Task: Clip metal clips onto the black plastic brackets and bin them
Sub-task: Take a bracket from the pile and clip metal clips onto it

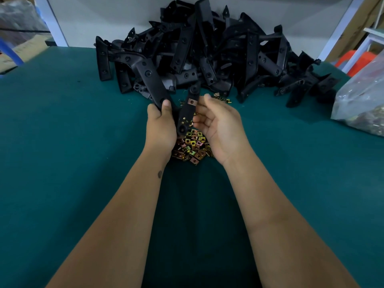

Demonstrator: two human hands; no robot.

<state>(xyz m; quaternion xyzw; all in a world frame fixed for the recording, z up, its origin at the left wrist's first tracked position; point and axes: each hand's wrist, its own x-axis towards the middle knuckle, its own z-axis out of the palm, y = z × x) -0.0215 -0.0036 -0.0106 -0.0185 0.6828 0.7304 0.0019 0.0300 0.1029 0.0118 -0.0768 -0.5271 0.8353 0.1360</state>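
My left hand [161,123] grips a black plastic bracket [150,79] by its lower end, thumb on top, the bracket rising up and to the left. A second arm of the bracket [190,113] hangs between my hands and carries a copper-coloured metal clip [191,101] near its upper part. My right hand [218,123] is beside that arm, palm turned inward, fingers loosely curled and touching its edge near a small clip; what the fingertips hold is not clear. A heap of gold metal clips [194,147] lies on the green table under my hands.
A large pile of black brackets [207,53] fills the back of the green table [72,142] against a white wall. A clear plastic bag [361,100] of clips sits at the right edge. Several stray clips [222,98] lie near the pile.
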